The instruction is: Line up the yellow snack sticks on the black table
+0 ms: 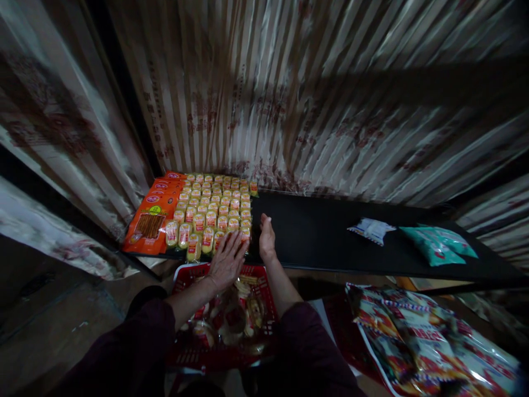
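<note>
Snack packets (215, 207) stand in rows at the shelf's (322, 237) left end, with flat packs (155, 212) along their left. Both hands rest at the rows' front right corner: the left hand (227, 259) on them, the right hand (266, 238) beside. Two bags (438, 242) and a pouch (371, 229) lie toward the right end. A basket (225, 317) sits below the front edge.

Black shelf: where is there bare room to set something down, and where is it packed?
The black shelf is bare between the right hand and the white packet. The left end is crowded: yellow snack packs in rows beside orange packets, under the left hand. Teal bags take the right end.
</note>
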`<state>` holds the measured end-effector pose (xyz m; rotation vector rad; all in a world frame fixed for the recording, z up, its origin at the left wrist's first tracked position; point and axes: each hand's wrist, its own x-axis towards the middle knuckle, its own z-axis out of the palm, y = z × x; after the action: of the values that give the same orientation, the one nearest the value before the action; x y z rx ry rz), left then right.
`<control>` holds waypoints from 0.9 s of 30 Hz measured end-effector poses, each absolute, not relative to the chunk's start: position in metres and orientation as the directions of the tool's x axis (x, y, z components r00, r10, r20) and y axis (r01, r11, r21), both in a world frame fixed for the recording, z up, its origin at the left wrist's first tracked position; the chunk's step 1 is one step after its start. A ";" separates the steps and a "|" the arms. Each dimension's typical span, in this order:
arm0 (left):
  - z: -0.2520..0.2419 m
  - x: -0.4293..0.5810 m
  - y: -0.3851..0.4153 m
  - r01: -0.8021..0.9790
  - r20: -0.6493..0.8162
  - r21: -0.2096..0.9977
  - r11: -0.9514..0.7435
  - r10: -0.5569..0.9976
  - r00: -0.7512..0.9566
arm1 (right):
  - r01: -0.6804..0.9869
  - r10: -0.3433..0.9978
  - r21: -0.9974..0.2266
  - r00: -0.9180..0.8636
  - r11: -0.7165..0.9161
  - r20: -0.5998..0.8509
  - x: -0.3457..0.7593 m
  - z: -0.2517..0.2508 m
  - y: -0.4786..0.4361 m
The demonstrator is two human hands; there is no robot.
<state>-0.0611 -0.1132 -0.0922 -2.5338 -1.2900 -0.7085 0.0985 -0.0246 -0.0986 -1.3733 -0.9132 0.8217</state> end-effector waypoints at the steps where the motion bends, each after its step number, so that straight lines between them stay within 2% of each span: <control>1: -0.091 -0.062 -0.116 0.800 0.501 0.029 -0.599 0.702 0.507 | 0.051 0.893 -0.997 0.444 0.052 0.070 0.099 -0.097 -0.031; 9: -0.098 -0.068 -0.152 0.765 0.437 0.040 -0.643 0.699 0.565 | 0.196 0.851 -0.956 0.441 0.220 0.286 0.085 -0.084 -0.103; 12: -0.107 -0.069 -0.172 0.715 0.402 0.050 -0.697 0.670 0.624 | 0.234 0.853 -0.948 0.427 0.217 0.301 0.075 -0.087 -0.138; 16: -0.124 -0.073 -0.200 0.695 0.283 0.125 -0.708 0.697 0.659 | 0.295 0.906 -0.945 0.347 0.139 0.241 0.064 -0.111 -0.185; 19: -0.138 -0.077 -0.218 0.761 0.154 0.235 -0.605 0.796 0.586 | 0.380 0.948 -0.925 0.286 0.020 0.138 0.061 -0.141 -0.211; 22: -0.149 -0.084 -0.232 0.828 0.012 0.322 -0.459 0.877 0.481 | 0.531 0.950 -0.820 0.308 -0.214 -0.048 0.064 -0.171 -0.227; 25: -0.157 -0.092 -0.243 0.852 -0.182 0.372 -0.367 0.872 0.455 | 0.636 0.955 -0.719 0.259 -0.281 -0.145 0.068 -0.189 -0.239; 27: -0.161 -0.095 -0.249 0.872 -0.312 0.375 -0.313 0.844 0.437 | 0.663 0.960 -0.695 0.224 -0.277 -0.169 0.070 -0.195 -0.244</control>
<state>-0.0952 -0.2490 -0.1610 -3.0512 -1.9965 0.1084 0.0697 -0.2438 -0.1948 -2.0201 -1.4903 0.8114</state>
